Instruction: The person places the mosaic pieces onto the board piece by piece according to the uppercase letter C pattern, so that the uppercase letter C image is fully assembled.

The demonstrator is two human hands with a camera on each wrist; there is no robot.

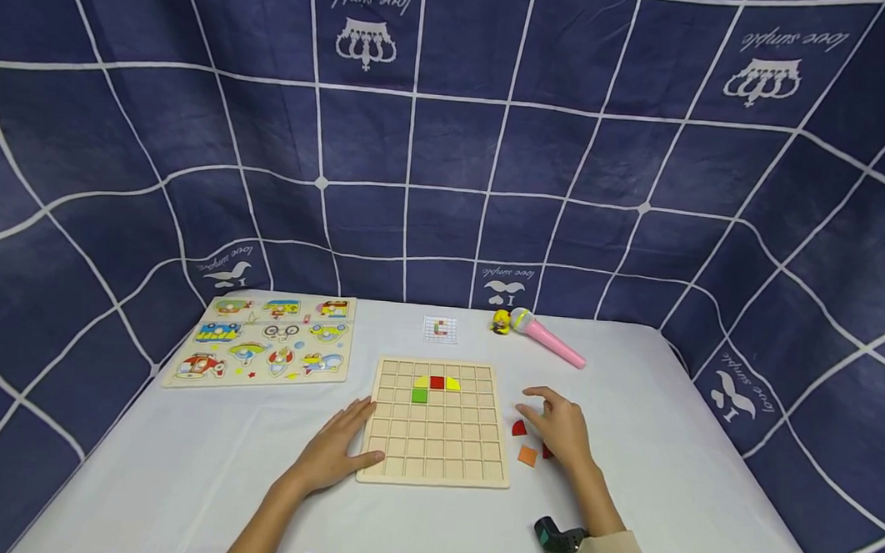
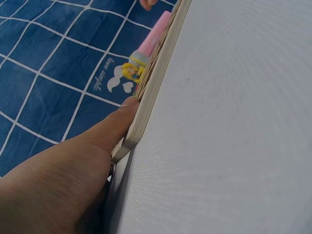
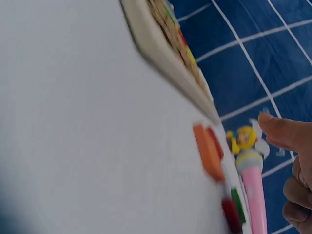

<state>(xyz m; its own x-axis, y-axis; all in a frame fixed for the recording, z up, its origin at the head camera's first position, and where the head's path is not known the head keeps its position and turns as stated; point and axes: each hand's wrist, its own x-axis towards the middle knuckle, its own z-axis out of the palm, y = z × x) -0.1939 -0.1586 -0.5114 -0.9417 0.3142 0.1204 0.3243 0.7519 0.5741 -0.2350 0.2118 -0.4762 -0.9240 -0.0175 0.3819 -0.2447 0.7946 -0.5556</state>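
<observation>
A wooden grid board (image 1: 432, 470) lies on the table. In its upper rows sit two yellow quarter-round pieces (image 1: 453, 384), a red square (image 1: 437, 382) and a green square (image 1: 419, 396). My left hand (image 1: 331, 450) rests against the board's left edge, fingers straight, thumb over the front corner. Right of the board my right hand (image 1: 564, 429) hovers above loose pieces, thumb and index finger apart with nothing seen between them. Near it lie a red quarter-round piece (image 1: 520, 428) and an orange square (image 1: 526, 456). Another red piece (image 1: 548, 452) is partly hidden by the hand; a green one (image 3: 238, 205) shows in the right wrist view.
A small pattern card (image 1: 440, 330) lies behind the board. Back right are a yellow-haired figurine (image 1: 501, 321) and a pink toy microphone (image 1: 555, 342). A vehicle peg puzzle (image 1: 262, 342) lies back left. A black device (image 1: 558, 538) is beside my right forearm.
</observation>
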